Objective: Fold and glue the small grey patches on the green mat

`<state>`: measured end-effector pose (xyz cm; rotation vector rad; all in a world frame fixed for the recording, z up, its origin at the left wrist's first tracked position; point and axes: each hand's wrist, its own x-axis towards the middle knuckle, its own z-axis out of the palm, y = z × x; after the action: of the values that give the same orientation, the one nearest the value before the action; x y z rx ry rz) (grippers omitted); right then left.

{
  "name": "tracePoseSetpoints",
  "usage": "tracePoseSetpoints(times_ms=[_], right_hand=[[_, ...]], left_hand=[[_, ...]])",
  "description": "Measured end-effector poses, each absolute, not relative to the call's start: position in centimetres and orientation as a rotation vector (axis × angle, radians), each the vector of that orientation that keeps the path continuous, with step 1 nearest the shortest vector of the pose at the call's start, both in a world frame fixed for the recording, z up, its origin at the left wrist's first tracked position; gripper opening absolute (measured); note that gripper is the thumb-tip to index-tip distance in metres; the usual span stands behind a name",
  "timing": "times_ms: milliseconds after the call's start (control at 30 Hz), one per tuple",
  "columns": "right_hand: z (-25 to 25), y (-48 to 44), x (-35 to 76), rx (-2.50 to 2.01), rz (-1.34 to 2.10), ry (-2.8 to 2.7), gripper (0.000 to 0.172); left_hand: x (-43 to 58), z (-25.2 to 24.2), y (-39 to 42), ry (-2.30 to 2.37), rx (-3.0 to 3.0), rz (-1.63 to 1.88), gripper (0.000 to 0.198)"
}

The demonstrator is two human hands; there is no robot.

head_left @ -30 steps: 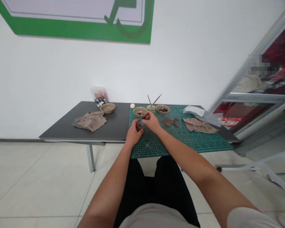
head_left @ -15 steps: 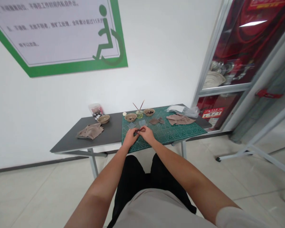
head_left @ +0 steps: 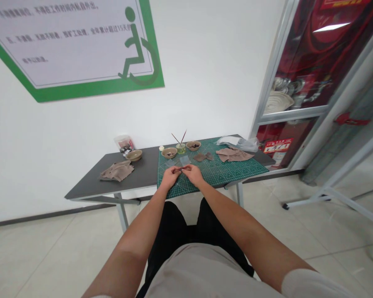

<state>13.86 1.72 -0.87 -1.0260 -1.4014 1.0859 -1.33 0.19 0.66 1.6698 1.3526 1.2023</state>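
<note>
Green cutting mat [head_left: 230,169] on grey surface [head_left: 143,174]. Left hand [head_left: 169,174] and right hand [head_left: 192,174] meet above mat's near edge, each grip pinched narrow on small dark piece [head_left: 180,167]. Risk: loose pinch drops piece to floor.

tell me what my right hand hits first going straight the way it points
Most likely the left hand: the right hand points leftward at it over the green mat, the two nearly touching; depth is unclear.

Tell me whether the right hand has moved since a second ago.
Yes. The right hand drew back from the tan bowl toward the near edge of the green cutting mat.
</note>
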Motion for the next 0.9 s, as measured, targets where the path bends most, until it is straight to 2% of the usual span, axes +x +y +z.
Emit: tracePoseSetpoints(times_ms=[533,733,800,900], right_hand=[[-1.5,1.9,13.8,-1.085,1.045,-1.466,0.022],[-1.3,1.6,13.5,-1.087,1.039,-1.473,0.018],[-1.1,1.9,13.8,-1.109,0.980,-1.512,0.017],[-0.6,3.0,15.7,-1.185,0.709,-1.620,0.019]], left_hand=[[-1.2,0.7,0.3,1.455,1.709,1.216,0.020],[-1.6,0.6,0.6,1.331,1.637,1.167,0.024],[-1.7,0.5,0.7,1.322,1.579,1.178,0.024],[-2.0,0.4,0.9,1.311,1.523,1.235,0.024]])
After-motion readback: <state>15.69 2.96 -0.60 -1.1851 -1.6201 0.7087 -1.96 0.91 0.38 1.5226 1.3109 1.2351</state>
